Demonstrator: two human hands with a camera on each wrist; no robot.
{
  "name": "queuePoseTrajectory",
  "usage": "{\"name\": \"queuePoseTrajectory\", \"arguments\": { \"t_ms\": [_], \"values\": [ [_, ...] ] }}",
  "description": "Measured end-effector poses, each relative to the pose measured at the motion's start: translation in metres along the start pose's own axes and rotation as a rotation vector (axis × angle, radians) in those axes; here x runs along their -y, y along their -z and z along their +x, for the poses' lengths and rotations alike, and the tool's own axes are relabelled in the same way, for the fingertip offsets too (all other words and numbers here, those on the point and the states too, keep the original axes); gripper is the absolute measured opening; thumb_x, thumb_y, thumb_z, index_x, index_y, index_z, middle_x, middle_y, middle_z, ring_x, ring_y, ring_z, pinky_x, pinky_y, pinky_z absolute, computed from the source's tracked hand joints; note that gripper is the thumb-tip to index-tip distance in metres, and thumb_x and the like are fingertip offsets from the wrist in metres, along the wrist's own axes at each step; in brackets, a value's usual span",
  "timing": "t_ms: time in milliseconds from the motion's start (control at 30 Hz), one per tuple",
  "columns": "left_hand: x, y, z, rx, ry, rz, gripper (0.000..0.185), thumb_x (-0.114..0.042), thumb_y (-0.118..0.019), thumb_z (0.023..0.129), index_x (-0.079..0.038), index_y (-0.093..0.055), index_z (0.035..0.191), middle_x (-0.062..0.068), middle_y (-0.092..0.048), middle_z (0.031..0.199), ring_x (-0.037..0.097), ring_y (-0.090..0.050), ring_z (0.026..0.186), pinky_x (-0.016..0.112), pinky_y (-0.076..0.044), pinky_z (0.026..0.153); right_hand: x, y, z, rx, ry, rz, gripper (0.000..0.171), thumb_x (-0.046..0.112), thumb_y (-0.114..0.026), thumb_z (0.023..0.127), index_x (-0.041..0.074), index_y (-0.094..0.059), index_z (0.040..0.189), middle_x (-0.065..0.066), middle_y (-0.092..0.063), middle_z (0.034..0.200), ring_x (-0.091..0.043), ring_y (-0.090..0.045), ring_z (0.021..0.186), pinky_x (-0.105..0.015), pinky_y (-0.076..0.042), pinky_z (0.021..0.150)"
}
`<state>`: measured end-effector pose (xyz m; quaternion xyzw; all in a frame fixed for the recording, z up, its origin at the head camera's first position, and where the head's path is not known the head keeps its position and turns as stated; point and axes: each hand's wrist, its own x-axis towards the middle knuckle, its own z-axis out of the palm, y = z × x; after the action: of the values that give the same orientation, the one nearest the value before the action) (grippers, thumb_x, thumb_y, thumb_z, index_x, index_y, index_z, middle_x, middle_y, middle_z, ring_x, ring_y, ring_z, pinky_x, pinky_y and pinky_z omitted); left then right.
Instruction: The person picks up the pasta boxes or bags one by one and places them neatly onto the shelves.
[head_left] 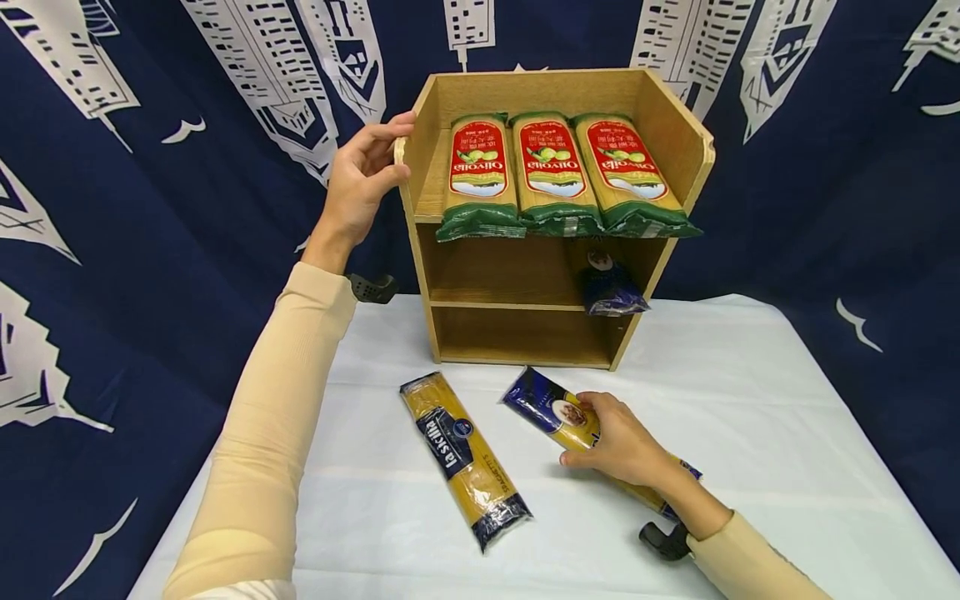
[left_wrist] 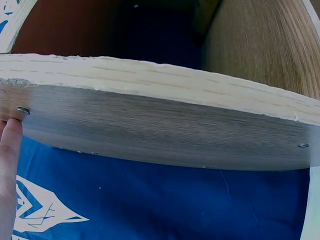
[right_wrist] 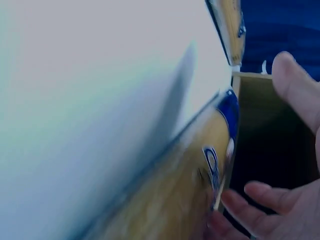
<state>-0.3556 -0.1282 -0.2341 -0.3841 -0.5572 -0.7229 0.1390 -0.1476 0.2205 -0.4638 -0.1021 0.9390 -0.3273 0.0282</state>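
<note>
Left hand [head_left: 363, 179] rests on the top left edge of the wooden shelf [head_left: 678, 125], fingers loosely curled over the side panel, thumb below; it steadies rather than clamps. The left wrist view shows only a fingertip [left_wrist: 9, 150] against the panel.

Three Olivolia packs [head_left: 553, 171] lie on the top shelf, ends overhanging the front edge; a tilt or bump of the shelf could slide them off. A dark blue pack [head_left: 609, 283] sits on the middle shelf, right side.

On the table [head_left: 787, 433], near the front of the shelf, a yellow spaghetti pack [head_left: 465, 458] lies loose. Just right of it, right hand [head_left: 618, 442] lies over a blue-and-yellow pasta pack [head_left: 551, 408], fingers curled round its middle. That one-point grip risks the long pack sagging, slipping or snapping the pasta.
</note>
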Motion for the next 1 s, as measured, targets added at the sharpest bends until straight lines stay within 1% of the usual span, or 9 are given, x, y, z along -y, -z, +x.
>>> {"name": "queuePoseTrajectory", "arguments": {
  "t_ms": [167,333,500,600,767,900,1000],
  "values": [
    [0.003,0.001,-0.001,0.004,-0.009,0.006,0.039,0.019,-0.060,0.083,0.001,-0.069,0.116,0.021,-0.055,0.145,0.032,-0.049,0.137,0.040,-0.039,0.112,0.005,-0.015,0.013,-0.039,-0.029,-0.086,0.102,0.042,-0.093,0.070,-0.010,-0.044,0.143,-0.027,-0.054,0.135,-0.046,-0.049,0.121,-0.059,-0.041,0.103],
    [0.003,0.002,0.000,0.004,-0.013,0.003,0.040,0.020,-0.060,0.082,0.002,-0.069,0.116,0.022,-0.055,0.145,0.031,-0.049,0.137,0.039,-0.040,0.112,0.009,-0.027,0.024,-0.049,-0.051,-0.169,0.100,0.038,-0.090,0.074,-0.012,-0.040,0.145,-0.032,-0.050,0.138,-0.049,-0.047,0.121,-0.061,-0.036,0.106],
    [0.002,0.001,0.000,0.001,-0.002,0.001,0.039,0.020,-0.061,0.082,0.001,-0.069,0.116,0.021,-0.055,0.145,0.031,-0.049,0.137,0.039,-0.040,0.111,0.011,-0.034,0.032,-0.055,-0.048,-0.230,0.103,0.034,-0.091,0.072,-0.013,-0.038,0.147,-0.033,-0.048,0.140,-0.050,-0.046,0.122,-0.061,-0.034,0.108],
    [0.001,0.000,0.000,0.000,0.001,-0.002,0.039,0.019,-0.061,0.082,0.000,-0.070,0.115,0.021,-0.055,0.145,0.030,-0.049,0.137,0.040,-0.040,0.112,0.009,-0.035,0.035,-0.054,-0.038,-0.227,0.103,0.031,-0.092,0.071,-0.013,-0.038,0.147,-0.032,-0.049,0.139,-0.049,-0.045,0.122,-0.060,-0.034,0.108],
    [-0.001,-0.002,0.001,-0.007,0.017,-0.026,0.040,0.020,-0.062,0.081,0.000,-0.070,0.115,0.020,-0.055,0.145,0.029,-0.049,0.138,0.039,-0.039,0.113,0.006,-0.034,0.037,-0.044,0.000,-0.186,0.094,0.024,-0.091,0.073,-0.011,-0.041,0.145,-0.027,-0.051,0.138,-0.046,-0.045,0.121,-0.060,-0.035,0.105],
    [0.000,-0.002,0.001,-0.003,-0.002,-0.013,0.040,0.020,-0.062,0.081,0.001,-0.070,0.116,0.021,-0.056,0.144,0.030,-0.049,0.137,0.040,-0.039,0.112,0.003,-0.032,0.036,-0.042,0.035,-0.166,0.087,0.019,-0.088,0.073,-0.007,-0.045,0.144,-0.022,-0.054,0.136,-0.045,-0.047,0.119,-0.061,-0.036,0.100],
    [0.001,-0.001,0.000,-0.006,0.001,-0.017,0.040,0.020,-0.062,0.081,0.001,-0.070,0.116,0.021,-0.056,0.144,0.029,-0.049,0.137,0.039,-0.039,0.113,0.003,-0.032,0.035,-0.037,0.047,-0.166,0.082,0.016,-0.087,0.073,-0.005,-0.047,0.142,-0.019,-0.056,0.134,-0.043,-0.049,0.119,-0.060,-0.036,0.100]
  ]
}}
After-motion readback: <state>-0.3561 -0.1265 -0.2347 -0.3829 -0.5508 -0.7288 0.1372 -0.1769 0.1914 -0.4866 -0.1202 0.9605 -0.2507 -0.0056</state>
